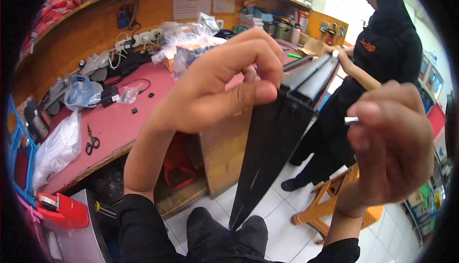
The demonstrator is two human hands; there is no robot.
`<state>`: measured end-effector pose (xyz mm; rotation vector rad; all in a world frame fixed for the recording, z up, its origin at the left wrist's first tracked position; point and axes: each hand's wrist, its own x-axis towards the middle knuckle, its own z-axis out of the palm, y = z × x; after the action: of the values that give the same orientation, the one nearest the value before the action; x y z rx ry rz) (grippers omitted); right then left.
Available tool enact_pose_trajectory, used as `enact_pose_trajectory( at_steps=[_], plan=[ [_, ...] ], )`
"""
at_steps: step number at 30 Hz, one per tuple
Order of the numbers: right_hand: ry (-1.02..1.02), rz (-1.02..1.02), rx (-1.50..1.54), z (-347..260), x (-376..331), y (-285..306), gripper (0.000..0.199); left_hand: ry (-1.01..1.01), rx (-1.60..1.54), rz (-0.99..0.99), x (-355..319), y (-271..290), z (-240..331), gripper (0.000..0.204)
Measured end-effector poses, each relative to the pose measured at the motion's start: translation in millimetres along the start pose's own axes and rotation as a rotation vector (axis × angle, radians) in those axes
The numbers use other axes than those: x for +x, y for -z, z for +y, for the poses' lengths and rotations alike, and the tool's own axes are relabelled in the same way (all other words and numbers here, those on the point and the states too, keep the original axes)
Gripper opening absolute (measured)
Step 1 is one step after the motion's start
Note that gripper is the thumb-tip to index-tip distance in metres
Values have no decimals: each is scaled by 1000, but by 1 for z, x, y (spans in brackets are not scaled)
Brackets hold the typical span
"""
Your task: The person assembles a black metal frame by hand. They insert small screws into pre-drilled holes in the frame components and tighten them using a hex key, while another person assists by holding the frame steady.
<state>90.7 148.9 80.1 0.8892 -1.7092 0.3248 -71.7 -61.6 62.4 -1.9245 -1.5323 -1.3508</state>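
Note:
My left hand [234,79] is raised in the middle, fingers curled and thumb drawn in toward them; whether anything is between them cannot be made out. Right behind its thumb is the near end of a long channel-like piece [311,77] with pale inner faces and black edges. From that end a long black panel [270,153] runs down toward my shoes, narrowing as it goes. On the right, my right hand [394,141] pinches a small shiny metal piece [351,120] between thumb and fingers. A co-worker's hand [340,58] touches the channel's far end.
A red-topped workbench [119,126] holds scissors [92,140], a pale blue cap-like item [82,92], cables and plastic bags [191,38]. Below left stands a red tape dispenser [64,210]. An orange plastic stool [325,208] stands on the white tiles, near the co-worker in black [382,38].

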Motion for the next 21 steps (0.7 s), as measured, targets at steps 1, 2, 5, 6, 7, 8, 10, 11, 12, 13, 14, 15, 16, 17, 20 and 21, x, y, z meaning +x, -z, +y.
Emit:
enact_pose_trajectory(
  at_steps=[1, 2, 5, 6, 7, 8, 10, 11, 12, 13, 14, 15, 16, 17, 20, 21],
  plan=[
    [-13, 35, -69, -8, 4, -3, 23, -3, -51, 18, -2, 1, -2, 26],
    [-18, 7, -111, -14, 11, -3, 23, 2, -56, 32, -4, 0, -3, 24],
    [-4, -291, -144, -31, 40, 6, 24, -7, -89, 61, -4, -4, -6, 21],
    [38, -374, -158, -32, 50, 7, 23, 3, -220, 113, -6, -10, -7, 23],
    [82, -456, -168, -32, 59, 9, 22, 15, -356, 194, -8, -23, -9, 26],
    [122, -529, -161, -30, 67, 8, 21, 62, -482, 275, -12, -36, -11, 30],
    [175, -632, -182, -30, 74, 5, 20, 48, -698, 331, -22, -62, -15, 49],
    [191, -660, -211, -31, 75, 3, 20, 80, -741, 318, -27, -71, -17, 52],
    [185, -682, -240, -32, 75, 2, 20, 112, -790, 309, -31, -78, -18, 55],
    [179, -704, -270, -33, 75, 1, 21, 155, -887, 325, -33, -83, -20, 56],
    [149, -721, -300, -35, 74, 1, 20, 195, -932, 287, -34, -87, -21, 57],
    [123, -737, -331, -37, 74, 0, 20, 213, -991, 262, -35, -89, -20, 58],
    [110, -749, -362, -38, 75, 1, 20, 233, -1046, 237, -34, -91, -19, 59],
    [69, -752, -373, -39, 75, 1, 20, 246, -1074, 193, -33, -91, -18, 55],
    [95, -812, -414, -43, 78, 1, 19, 296, -1140, 51, -31, -91, -14, 48],
    [101, -830, -451, -44, 78, 0, 20, 301, -1057, 91, -30, -93, -13, 42]
  ],
)
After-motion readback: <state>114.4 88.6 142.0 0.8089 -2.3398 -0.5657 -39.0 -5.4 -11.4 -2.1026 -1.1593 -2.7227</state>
